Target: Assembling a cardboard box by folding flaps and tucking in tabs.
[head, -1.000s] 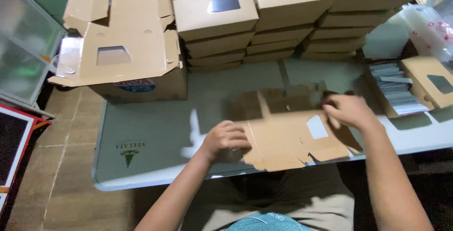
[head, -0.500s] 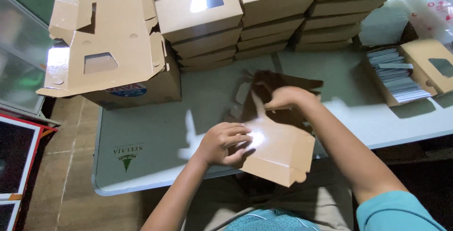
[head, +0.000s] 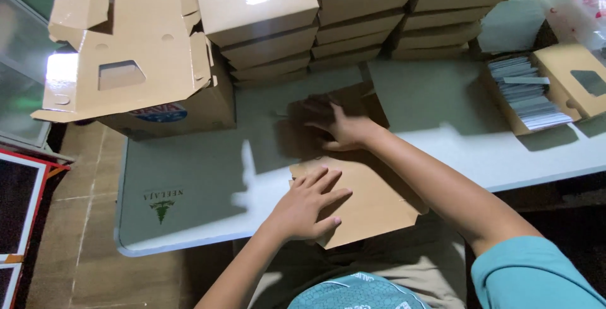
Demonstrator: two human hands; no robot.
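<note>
Overhead, from the head camera, I saw my left hand (head: 307, 203) lying palm down with fingers spread on a flat brown cardboard sheet (head: 369, 205), pressing it rather than grasping it. That sheet lay at the near edge of the pale table (head: 189, 183), with its near corner hanging past the edge over my lap. My right arm reached forward across the sheet, and my right hand (head: 338, 126) rested flat, fingers extended and open, on a second darker cardboard piece (head: 297, 135) lying further in on the table; it gripped nothing that I could see. Behind it stood a stack of folded window boxes (head: 271, 25). To the left, unfolded cardboard blanks (head: 126, 50) sat on a carton. At the far right lay a pile of thin white sheets (head: 527, 91) beside another window box (head: 577, 82).
</note>
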